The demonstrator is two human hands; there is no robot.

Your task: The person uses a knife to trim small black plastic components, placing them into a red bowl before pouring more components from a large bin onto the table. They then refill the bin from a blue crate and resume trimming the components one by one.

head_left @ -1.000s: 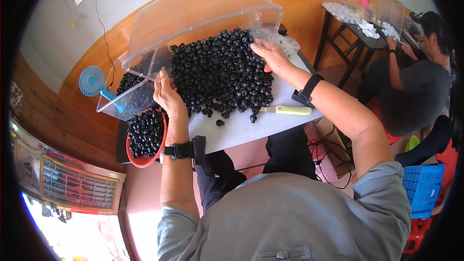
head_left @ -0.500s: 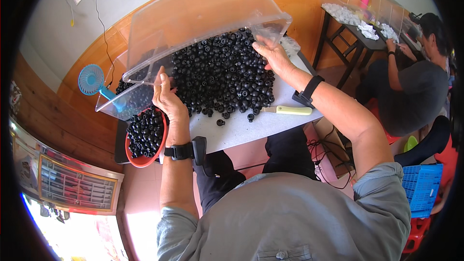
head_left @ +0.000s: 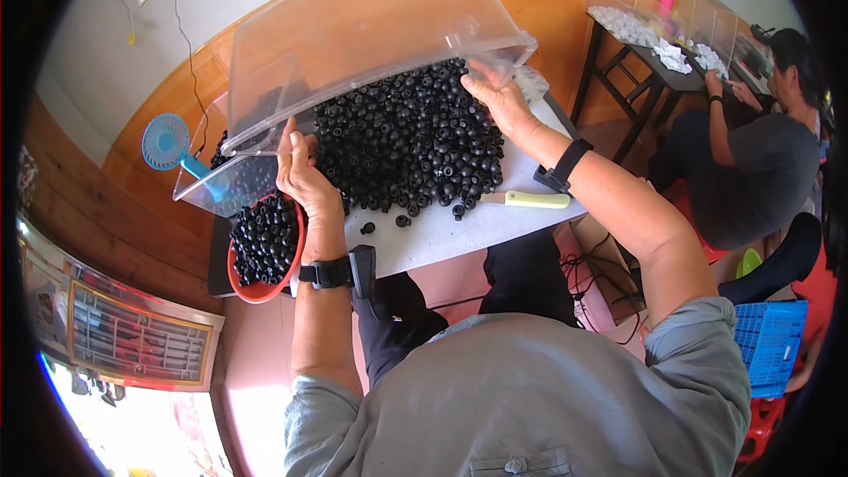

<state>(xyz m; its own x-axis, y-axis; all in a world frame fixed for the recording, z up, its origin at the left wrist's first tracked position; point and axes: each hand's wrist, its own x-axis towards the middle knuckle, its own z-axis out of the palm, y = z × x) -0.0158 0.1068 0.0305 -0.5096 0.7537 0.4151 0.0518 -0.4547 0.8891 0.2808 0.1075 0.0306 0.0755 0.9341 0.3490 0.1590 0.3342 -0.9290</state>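
- The left hand (head_left: 305, 178) grips the near left corner of a large clear bin (head_left: 371, 31), thumb and fingers closed on its rim; the right hand (head_left: 502, 104) clasps the bin's right end, some fingers seen through the plastic;
- the clear bin is tilted above the far side of a heap of black parts (head_left: 411, 137), small and round, spread over the table (head_left: 415, 243); two loose parts lie near its front edge;
- a green-handled knife (head_left: 534, 200) lies right of the heap;
- a red bowl (head_left: 258, 294) of similar black pieces sits below the left hand, beside a smaller clear container (head_left: 193, 193) and a blue fan (head_left: 165, 141).
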